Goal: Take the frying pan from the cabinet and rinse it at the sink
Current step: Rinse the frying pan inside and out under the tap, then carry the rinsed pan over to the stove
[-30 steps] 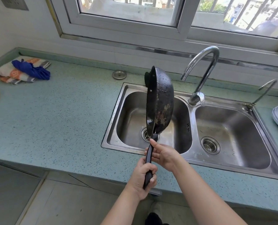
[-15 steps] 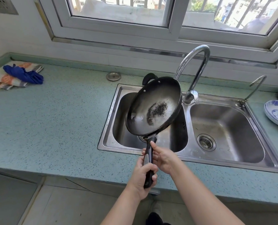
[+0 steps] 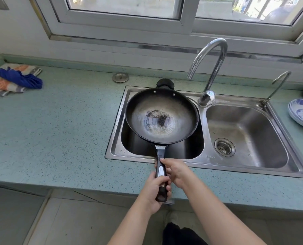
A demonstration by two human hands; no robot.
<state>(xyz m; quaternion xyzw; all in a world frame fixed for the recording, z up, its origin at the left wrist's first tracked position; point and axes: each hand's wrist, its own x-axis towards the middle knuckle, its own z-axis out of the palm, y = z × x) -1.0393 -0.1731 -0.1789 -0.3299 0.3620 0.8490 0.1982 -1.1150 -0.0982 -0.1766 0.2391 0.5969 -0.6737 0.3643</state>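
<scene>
A black frying pan (image 3: 162,117) with a worn, scorched middle hangs face up over the left basin of the steel double sink (image 3: 202,160). Its long black handle points toward me. My left hand (image 3: 156,190) grips the handle's end. My right hand (image 3: 177,170) holds the handle just above it, from the right side. The tall curved tap (image 3: 210,68) stands behind the divider between the basins, its spout to the right of the pan's far rim. No water runs from it.
The blue-green counter (image 3: 59,124) surrounds the sink. Folded cloths (image 3: 14,80) lie at far left, a round metal sink plug (image 3: 120,77) at the back. A small second tap (image 3: 278,85) and a blue-white dish (image 3: 302,113) sit at right. A window runs behind.
The pan has turned from standing on edge to lying face up and level over the left basin. Both hands have stayed on the handle.
</scene>
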